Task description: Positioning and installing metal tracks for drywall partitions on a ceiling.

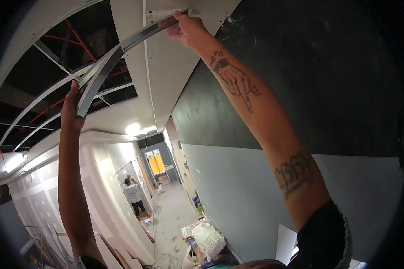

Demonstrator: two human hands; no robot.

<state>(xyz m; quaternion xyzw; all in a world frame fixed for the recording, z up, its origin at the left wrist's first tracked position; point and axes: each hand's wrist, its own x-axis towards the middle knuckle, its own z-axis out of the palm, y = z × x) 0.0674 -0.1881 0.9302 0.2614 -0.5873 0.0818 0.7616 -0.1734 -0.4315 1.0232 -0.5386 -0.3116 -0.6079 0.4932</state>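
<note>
Both my arms reach up overhead, holding a thin galvanized metal channel (102,80) with a kink near its middle. My left hand (72,107) is closed round its lower left end, thumb pointing up along it. The upper right end is pinched by my right hand (187,30), close against the white ceiling board (166,58). Just behind the channel lies a dark ceiling opening (22,101), crossed by metal framing strips (40,96) and red pipes (80,38).
A dark-topped grey wall (211,179) runs along my right. White sacks (208,240) are piled at its foot. Plasterboard partitions (98,157) stand left, boards (116,246) leaning below. Another person (132,195) stands farther down the corridor (170,206); cables (168,258) lie on its floor.
</note>
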